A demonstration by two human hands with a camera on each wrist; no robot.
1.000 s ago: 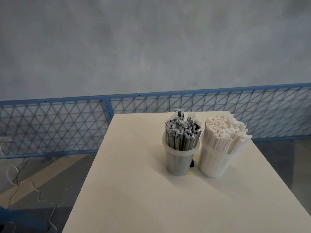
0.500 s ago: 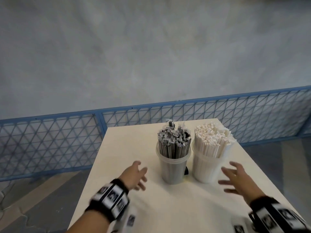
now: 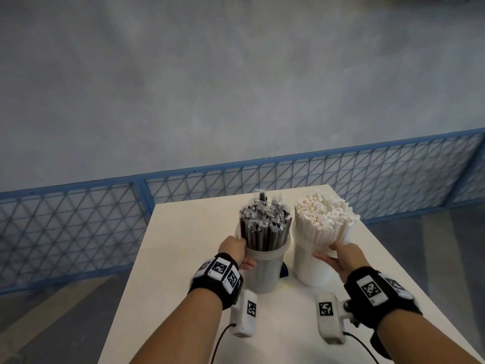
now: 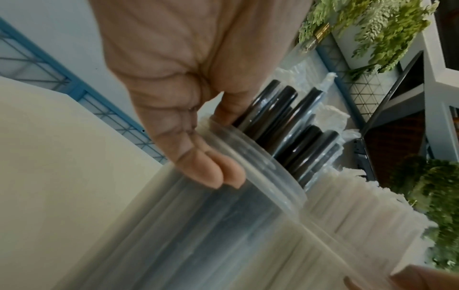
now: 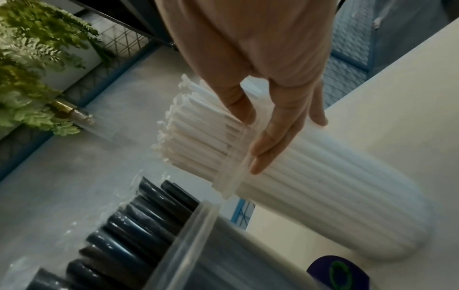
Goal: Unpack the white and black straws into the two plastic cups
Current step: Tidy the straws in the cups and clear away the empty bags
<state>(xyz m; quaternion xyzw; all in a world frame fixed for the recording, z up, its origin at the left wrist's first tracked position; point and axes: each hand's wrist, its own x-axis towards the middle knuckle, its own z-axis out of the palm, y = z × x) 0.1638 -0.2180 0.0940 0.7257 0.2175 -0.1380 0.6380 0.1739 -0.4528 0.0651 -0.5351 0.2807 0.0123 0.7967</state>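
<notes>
Black straws (image 3: 265, 227) stand in the left cup (image 3: 262, 271), white straws (image 3: 322, 219) in the right cup (image 3: 307, 269), and the left hand (image 3: 233, 249) and right hand (image 3: 343, 258) lay open, nearly straight fingers (image 4: 211, 172) against these, seemingly steadying them.

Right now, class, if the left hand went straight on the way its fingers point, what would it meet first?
The clear cup of black straws: the fingers of the left hand touch its rim, so nothing lies between. Pushing on would probably shove the cup.
</notes>
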